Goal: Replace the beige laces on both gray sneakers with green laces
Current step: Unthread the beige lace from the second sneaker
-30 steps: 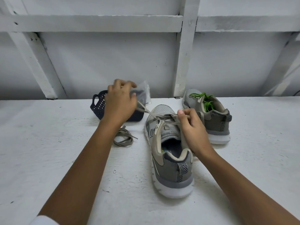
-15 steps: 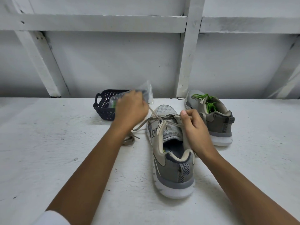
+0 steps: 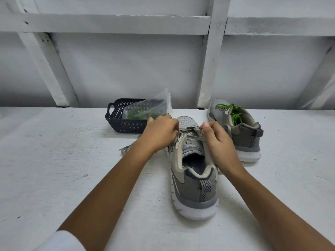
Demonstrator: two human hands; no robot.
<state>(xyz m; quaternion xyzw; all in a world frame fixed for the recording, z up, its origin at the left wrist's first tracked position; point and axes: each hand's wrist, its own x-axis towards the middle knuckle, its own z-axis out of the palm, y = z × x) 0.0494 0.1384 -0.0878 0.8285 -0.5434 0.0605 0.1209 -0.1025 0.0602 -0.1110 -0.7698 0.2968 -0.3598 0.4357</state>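
gray sneaker [image 3: 194, 180] stands at lower centre of the worktop [image 3: 54, 160], heel nearest. left hand [image 3: 161, 132] and right hand [image 3: 220, 142] each pinch its beige lace [image 3: 195, 137] above the tongue. beyond, green-laced sneaker [image 3: 243, 131] at right, dark basket [image 3: 117, 124] at left.

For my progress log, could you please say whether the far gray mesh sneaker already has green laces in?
Yes, in: bright green laces cross the throat of the far gray mesh sneaker.
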